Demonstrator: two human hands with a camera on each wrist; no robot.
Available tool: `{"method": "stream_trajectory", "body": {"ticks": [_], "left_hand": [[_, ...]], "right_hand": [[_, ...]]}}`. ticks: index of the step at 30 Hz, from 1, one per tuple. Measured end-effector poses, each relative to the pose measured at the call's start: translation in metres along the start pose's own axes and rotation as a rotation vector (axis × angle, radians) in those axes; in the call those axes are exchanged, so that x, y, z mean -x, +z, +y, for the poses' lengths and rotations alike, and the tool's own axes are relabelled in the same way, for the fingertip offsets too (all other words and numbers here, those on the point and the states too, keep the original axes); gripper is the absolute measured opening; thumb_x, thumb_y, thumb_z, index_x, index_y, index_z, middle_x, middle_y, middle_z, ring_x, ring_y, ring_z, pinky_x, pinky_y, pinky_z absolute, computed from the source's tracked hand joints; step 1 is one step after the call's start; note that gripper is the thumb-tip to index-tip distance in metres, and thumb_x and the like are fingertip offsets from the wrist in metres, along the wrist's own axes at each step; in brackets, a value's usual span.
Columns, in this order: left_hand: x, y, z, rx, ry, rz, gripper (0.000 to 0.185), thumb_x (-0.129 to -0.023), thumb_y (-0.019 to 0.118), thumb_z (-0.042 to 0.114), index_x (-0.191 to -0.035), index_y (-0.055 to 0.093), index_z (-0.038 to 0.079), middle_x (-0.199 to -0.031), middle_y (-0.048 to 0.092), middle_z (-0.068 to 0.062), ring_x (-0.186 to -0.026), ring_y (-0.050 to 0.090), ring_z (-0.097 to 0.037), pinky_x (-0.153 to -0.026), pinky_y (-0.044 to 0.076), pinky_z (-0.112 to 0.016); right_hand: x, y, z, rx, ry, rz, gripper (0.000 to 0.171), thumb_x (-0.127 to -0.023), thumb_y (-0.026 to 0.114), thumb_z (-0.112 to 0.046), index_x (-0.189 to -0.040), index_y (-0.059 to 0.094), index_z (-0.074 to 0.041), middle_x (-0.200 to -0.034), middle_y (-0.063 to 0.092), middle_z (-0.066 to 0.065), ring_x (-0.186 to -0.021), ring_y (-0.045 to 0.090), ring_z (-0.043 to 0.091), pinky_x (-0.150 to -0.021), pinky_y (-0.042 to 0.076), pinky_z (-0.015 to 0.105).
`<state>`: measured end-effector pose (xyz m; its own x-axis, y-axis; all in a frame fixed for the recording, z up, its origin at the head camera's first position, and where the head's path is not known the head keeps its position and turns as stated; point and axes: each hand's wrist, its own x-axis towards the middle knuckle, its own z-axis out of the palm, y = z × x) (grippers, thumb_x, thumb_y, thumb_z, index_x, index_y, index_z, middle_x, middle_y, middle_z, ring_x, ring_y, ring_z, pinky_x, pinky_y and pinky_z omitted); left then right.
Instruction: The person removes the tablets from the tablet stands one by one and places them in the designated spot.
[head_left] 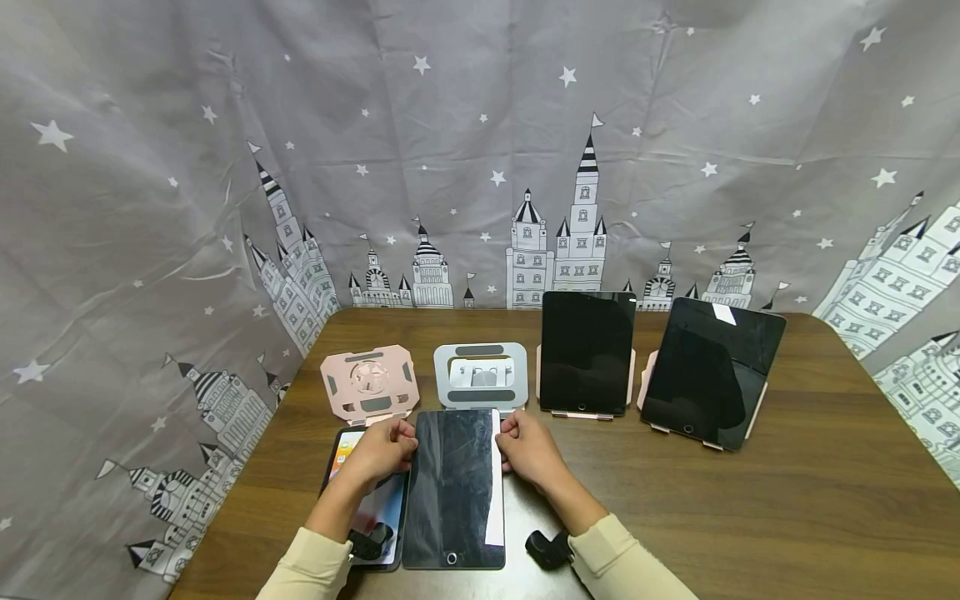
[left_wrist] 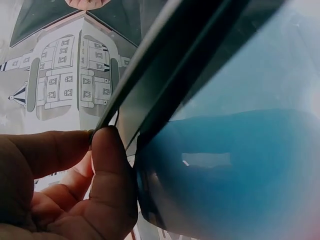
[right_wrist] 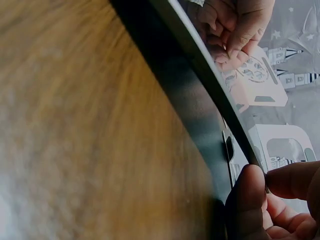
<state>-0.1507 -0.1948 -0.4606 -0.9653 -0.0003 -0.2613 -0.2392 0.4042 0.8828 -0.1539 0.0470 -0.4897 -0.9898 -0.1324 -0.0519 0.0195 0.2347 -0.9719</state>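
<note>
Head view: left hand (head_left: 386, 450) and right hand (head_left: 528, 448) face each other across a dark tablet (head_left: 453, 492), one at each long edge, both toward its far end.
Left hand: thumb and forefinger pinch the tablet's left edge, as the left wrist view shows close up.
Right hand: its thumb and finger pinch the opposite edge; the right wrist view shows that edge raised off the table (head_left: 825, 433).
Dark tablet: between the hands, screen up, round button at the near end; whether that near end touches the table I cannot tell.
Long axis: runs away from the person, between the two hands and square to the line joining them; neither hand is clearly nearer.
Grey stand (head_left: 482, 394): just beyond the hands, ahead of the tablet's far end and slightly to the right of its axis; this line from tablet to stand is the relation that matters most, as I judge it. Contact between them cannot be made out.
Lit tablet (head_left: 386, 504): beneath the left hand and forearm, just left of the dark one, screen glowing.
Pink stand (head_left: 369, 377): beyond the left hand, holding no tablet.
Upright tablet (head_left: 587, 354): beyond and right of the right hand, propped on a pinkish stand.
Slanted tablet (head_left: 712, 375): farther right again, also propped.
</note>
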Motion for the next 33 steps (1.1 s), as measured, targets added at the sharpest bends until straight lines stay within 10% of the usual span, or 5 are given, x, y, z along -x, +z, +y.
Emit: {"method": "stream_trajectory", "body": {"ticks": [33], "left_hand": [[-0.0014,-0.0004,-0.0065,-0.022,-0.067,-0.003,0.007,-0.088,0.061,-0.007,-0.091,0.056,-0.004,-0.078,0.053,-0.006,-0.067,0.056,-0.017,-0.058,0.056,-0.03]], "right_hand": [[0.0001,-0.0015,0.0007,0.24,-0.087,-0.022,0.014,-0.082,0.062,0.005,-0.077,0.053,-0.004,-0.059,0.057,-0.002,-0.053,0.054,0.009,-0.053,0.045,0.027]]}}
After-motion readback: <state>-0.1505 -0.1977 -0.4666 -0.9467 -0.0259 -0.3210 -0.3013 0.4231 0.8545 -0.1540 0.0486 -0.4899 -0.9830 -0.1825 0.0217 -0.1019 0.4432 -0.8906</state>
